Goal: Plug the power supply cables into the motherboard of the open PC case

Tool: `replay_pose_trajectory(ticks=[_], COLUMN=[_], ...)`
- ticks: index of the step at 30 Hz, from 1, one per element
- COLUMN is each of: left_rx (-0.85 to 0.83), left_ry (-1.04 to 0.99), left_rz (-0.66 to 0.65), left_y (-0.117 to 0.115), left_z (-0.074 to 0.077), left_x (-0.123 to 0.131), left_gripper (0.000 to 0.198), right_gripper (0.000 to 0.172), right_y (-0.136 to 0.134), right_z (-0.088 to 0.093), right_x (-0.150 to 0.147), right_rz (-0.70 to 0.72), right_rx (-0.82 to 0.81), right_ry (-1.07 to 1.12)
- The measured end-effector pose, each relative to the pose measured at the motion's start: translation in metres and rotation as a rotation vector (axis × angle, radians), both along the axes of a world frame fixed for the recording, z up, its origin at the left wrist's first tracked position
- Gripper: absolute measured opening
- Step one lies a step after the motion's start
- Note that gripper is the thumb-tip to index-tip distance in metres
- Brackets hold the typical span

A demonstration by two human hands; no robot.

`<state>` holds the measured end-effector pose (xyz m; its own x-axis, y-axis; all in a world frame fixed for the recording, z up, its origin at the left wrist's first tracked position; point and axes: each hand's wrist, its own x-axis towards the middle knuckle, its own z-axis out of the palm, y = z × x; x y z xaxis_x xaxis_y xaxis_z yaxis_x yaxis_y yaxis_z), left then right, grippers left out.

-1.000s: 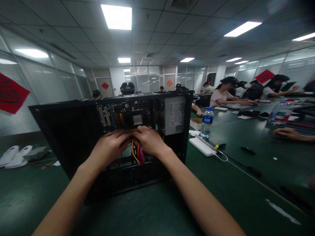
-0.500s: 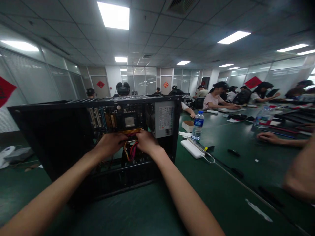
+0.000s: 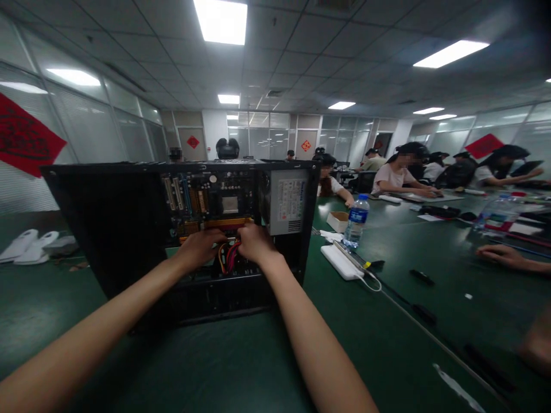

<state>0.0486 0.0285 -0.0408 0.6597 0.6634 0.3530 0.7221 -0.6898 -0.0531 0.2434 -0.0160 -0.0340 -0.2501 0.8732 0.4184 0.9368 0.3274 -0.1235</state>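
Note:
An opened computer case (image 3: 206, 304) stands on the green table, its inside facing me. In it show a motherboard with a square processor socket (image 3: 229, 205), yellow-orange memory slots (image 3: 221, 223) and a labelled power supply (image 3: 288, 198). My left hand (image 3: 200, 249) reaches in just below the slots, its fingers bent together. Close to its right, my right hand (image 3: 257, 244) has its fingers curled in beside a bundle of red, yellow and black cables (image 3: 229, 255). Whatever the fingertips of either hand pinch is hidden or too small to tell.
Right of the case are a water bottle (image 3: 357, 221), a small open box (image 3: 338, 221) and a white power strip (image 3: 342, 261). A co-worker's hand (image 3: 501, 256) rests farther right. White slippers (image 3: 30, 246) lie at the left. Several people sit along the table.
The view has turned a little to the left, so the background and bottle appear farther right. Both hands stay at the same spot inside the case, with only slight movement.

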Motion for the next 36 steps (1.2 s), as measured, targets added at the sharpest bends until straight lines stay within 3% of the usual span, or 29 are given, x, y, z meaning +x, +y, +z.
replay_pose_trajectory(ticks=[12,26,36], left_rx=[-0.016,-0.034,-0.081], left_ry=[-0.059,-0.02,-0.106], left_rz=[0.137,0.181,0.169], left_y=[-0.009,-0.015,-0.011], left_z=[-0.005,-0.001,-0.001], left_x=[0.002,0.005,0.003], left_gripper=[0.028,0.03,0.029], right_gripper=[0.027,0.031,0.029], right_y=[0.002,0.002,0.001], right_z=[-0.006,-0.006,-0.002], right_x=[-0.001,0.0,-0.001], right_rz=[0.008,0.015,0.012], right_rx=[-0.008,-0.025,-0.022], right_ry=[0.013,0.054,0.06])
